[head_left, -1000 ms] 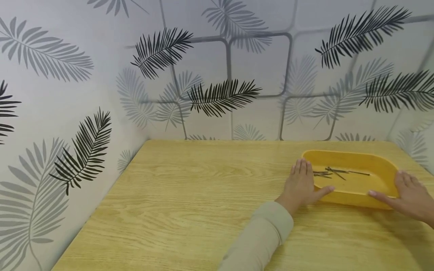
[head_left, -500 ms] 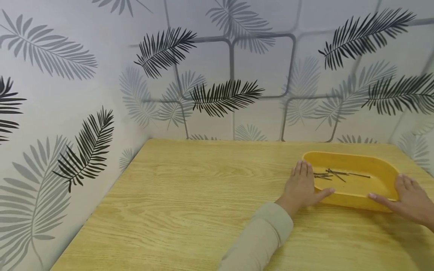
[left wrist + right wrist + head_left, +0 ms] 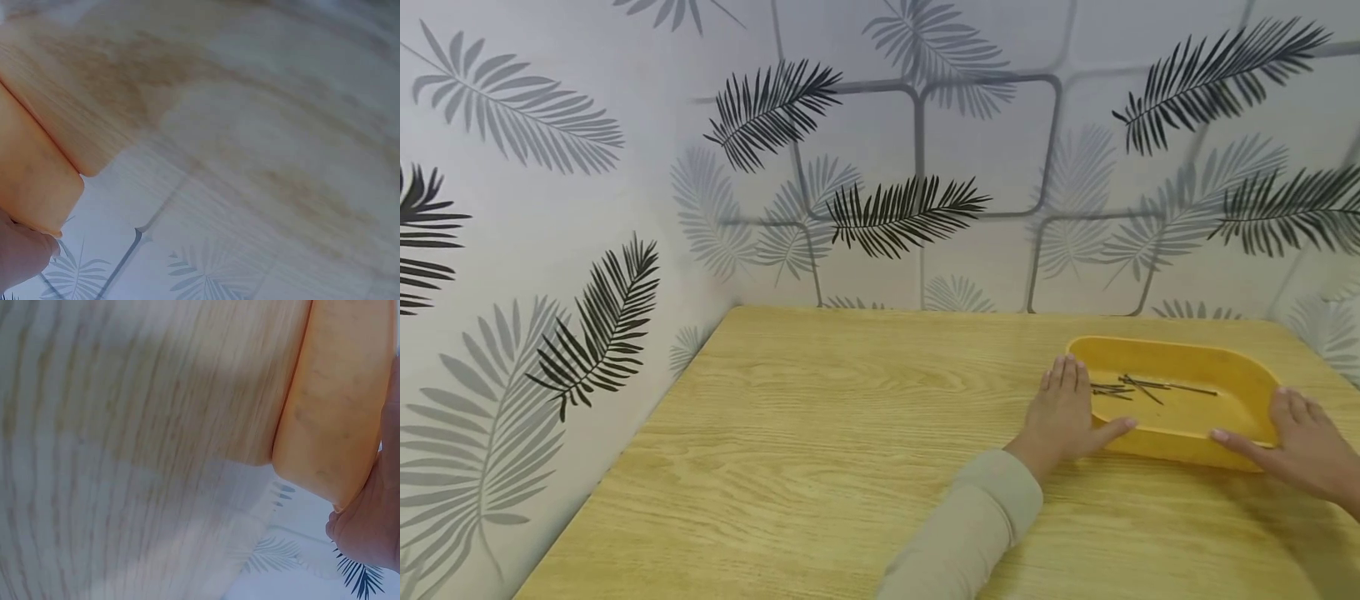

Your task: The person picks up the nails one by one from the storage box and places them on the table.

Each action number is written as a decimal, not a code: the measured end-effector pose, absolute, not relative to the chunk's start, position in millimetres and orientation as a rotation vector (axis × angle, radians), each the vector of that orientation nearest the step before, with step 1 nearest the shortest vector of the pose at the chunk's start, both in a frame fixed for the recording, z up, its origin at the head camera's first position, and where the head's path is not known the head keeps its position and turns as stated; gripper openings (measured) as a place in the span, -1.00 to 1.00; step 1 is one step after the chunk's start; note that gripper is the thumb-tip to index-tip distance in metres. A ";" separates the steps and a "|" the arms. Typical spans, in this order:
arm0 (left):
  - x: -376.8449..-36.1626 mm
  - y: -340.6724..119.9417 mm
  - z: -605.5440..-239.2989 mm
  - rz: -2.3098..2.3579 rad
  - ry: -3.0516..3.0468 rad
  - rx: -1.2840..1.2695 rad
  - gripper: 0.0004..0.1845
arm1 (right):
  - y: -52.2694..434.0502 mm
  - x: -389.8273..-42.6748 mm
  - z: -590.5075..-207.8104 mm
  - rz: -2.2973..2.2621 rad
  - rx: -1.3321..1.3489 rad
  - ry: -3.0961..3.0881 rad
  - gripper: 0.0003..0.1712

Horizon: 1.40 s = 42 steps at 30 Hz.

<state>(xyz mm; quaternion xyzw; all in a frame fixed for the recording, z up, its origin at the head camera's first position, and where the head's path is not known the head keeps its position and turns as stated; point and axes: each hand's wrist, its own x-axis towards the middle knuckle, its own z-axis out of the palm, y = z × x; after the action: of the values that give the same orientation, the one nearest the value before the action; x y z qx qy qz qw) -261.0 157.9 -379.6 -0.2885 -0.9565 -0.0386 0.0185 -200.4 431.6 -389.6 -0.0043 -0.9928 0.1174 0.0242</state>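
A yellow plastic tray (image 3: 1180,457) stands on the right part of the table. Several thin dark nails (image 3: 1195,390) lie on its floor, mostly towards the left end, some crossing each other. Along that left end my left hand (image 3: 1062,412) rests with straight fingers, its thumb stretched over the front rim. My right hand (image 3: 1303,437) is at the opposite end, fingers against the side and thumb reaching along the front rim. Both wrist views show the tray's wall, with the left hand (image 3: 22,255) and right hand (image 3: 369,525) right at its rim.
The wood-grain table (image 3: 820,450) stretches out to the left of the tray. Its back edge meets a wall (image 3: 865,275) with a feather-leaf pattern, and another patterned wall (image 3: 490,250) runs along the left side.
The camera view has shifted slightly. Both hands stay at the ends of the tray, and tray and nails keep their places.
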 end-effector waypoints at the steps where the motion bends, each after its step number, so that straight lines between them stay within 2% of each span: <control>1: -260.8 157.3 -379.5 -0.124 -2.965 -0.900 -0.03 | 431.2 -200.2 -389.6 0.365 -0.014 -3.070 0.28; 42: -259.1 135.3 -379.8 -0.139 -2.968 -0.905 -0.03 | 408.9 -200.2 -385.5 0.370 0.031 -3.086 0.27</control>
<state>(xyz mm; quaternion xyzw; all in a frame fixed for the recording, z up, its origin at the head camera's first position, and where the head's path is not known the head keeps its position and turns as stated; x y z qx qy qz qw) -259.1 135.3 -379.8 -0.2915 -0.9554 -0.0449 0.0178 -200.2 408.9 -385.5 0.0100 -0.9927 0.1191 0.0167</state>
